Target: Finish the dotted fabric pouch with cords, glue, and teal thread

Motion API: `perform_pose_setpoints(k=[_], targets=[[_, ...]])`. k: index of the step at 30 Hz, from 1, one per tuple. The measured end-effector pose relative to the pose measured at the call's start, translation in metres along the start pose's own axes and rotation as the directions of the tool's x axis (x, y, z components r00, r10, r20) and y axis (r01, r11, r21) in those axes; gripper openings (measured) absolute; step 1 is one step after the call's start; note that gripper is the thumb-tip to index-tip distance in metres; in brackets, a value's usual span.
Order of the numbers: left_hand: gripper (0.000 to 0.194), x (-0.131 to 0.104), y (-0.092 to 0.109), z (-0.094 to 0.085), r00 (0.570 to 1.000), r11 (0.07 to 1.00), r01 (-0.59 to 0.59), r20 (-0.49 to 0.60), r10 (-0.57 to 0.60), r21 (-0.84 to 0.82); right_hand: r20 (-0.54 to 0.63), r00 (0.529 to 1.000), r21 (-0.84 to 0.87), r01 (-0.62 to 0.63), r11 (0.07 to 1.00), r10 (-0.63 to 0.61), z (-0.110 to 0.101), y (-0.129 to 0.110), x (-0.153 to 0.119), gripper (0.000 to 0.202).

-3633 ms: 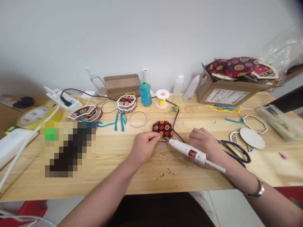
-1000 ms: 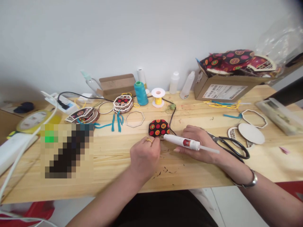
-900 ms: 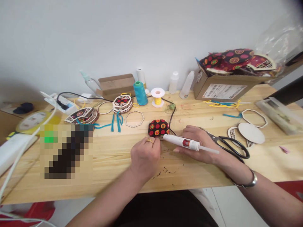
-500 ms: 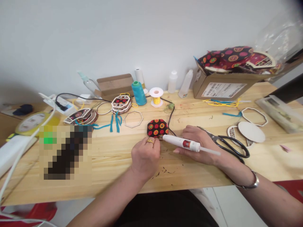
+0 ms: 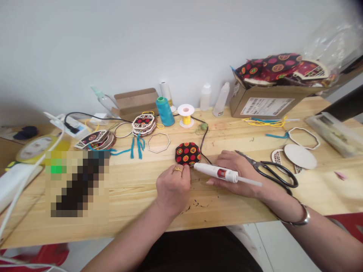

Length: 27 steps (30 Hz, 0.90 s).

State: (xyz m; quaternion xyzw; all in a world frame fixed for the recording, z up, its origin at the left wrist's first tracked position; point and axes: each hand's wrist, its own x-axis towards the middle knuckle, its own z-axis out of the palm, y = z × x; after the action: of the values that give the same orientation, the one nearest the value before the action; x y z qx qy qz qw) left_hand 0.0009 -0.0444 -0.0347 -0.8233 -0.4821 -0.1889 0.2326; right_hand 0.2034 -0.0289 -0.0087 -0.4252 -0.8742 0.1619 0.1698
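Note:
My left hand (image 5: 173, 186) is closed in a pinch on the near edge of a fabric-covered piece (image 5: 187, 153), black with red and yellow round motifs. Its fingertips are hidden behind the knuckles. Wrapped around a white hot glue gun (image 5: 211, 170) is my right hand (image 5: 236, 172), with the handle mostly out of sight. The gun's nozzle points left and meets, or nearly meets, the piece's lower right edge beside my left fingers. A clear glue stick (image 5: 249, 181) sticks out of its back end. Black-handled scissors (image 5: 272, 172) lie just right of my right hand.
Behind the piece stand a teal thread cone (image 5: 165, 111) and a yellow thread spool (image 5: 186, 116). An octagonal frame (image 5: 148, 144) lies to the left. A cardboard box (image 5: 262, 102) of patterned fabric stands at the back right. The black cord (image 5: 203, 145) runs behind the gun.
The whole view has shifted slightly. Both hands, the glue gun and the fabric piece keep nearly the same positions relative to each other.

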Motion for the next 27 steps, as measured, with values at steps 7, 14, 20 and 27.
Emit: perform_pose_setpoints(k=[7, 14, 20, 27], targets=[[0.014, 0.0007, -0.0001, 0.0003, 1.000, 1.000, 0.018, 0.000, -0.018, -0.010, 0.022, 1.000, -0.050, -0.011, 0.999, 0.012, -0.0004, -0.0023, 0.0023, 0.047], [0.013, -0.0031, -0.0034, 0.0013, 0.999, 0.996, 0.051, 0.001, -0.051, -0.079, 0.060, 0.997, -0.067, -0.050, 0.997, 0.054, -0.0024, -0.0048, 0.0022, 0.048], [0.016, -0.0054, -0.0038, 0.0004, 0.995, 0.989, 0.101, 0.021, -0.099, -0.109, 0.089, 0.993, -0.085, -0.065, 0.994, 0.072, -0.0025, -0.0059, 0.0020, 0.047], [0.017, -0.0043, -0.0018, -0.0045, 0.982, 0.967, 0.185, 0.059, -0.177, -0.178, 0.088, 0.993, -0.088, -0.073, 0.993, 0.081, -0.0021, -0.0058, 0.0019, 0.047]])
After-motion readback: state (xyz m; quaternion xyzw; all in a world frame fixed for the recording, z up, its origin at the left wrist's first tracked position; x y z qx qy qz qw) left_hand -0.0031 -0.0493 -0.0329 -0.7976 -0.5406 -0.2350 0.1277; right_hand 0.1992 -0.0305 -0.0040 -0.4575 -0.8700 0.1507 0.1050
